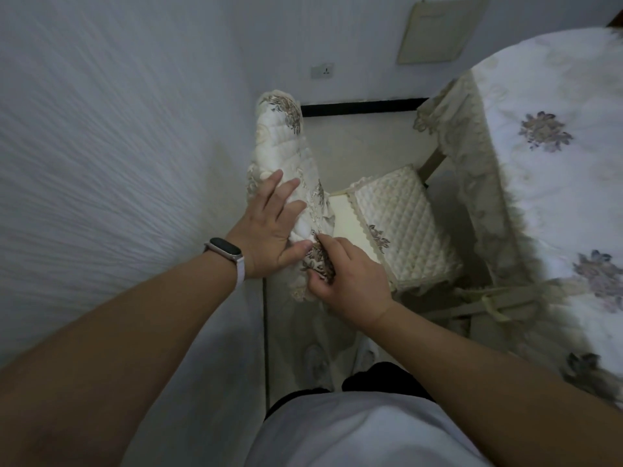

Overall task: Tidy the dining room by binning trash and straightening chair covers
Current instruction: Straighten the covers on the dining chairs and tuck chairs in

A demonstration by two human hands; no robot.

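Note:
A cream quilted chair-back cover (283,143) with brown flower embroidery and lace trim runs along the top of a chair back, seen from above. My left hand (269,224), with a dark band on its wrist, lies flat on the cover's left side with fingers spread. My right hand (344,274) pinches the embroidered lace edge at the cover's near end. A matching quilted seat cushion (404,227) lies on the chair seat to the right; a strip of bare pale seat (344,217) shows beside it.
A textured white wall (118,146) stands close on the left. A table with a white flowered cloth and lace skirt (546,163) fills the right side. A wall socket (322,70) and a beige panel (438,30) are on the far wall. Narrow floor lies between.

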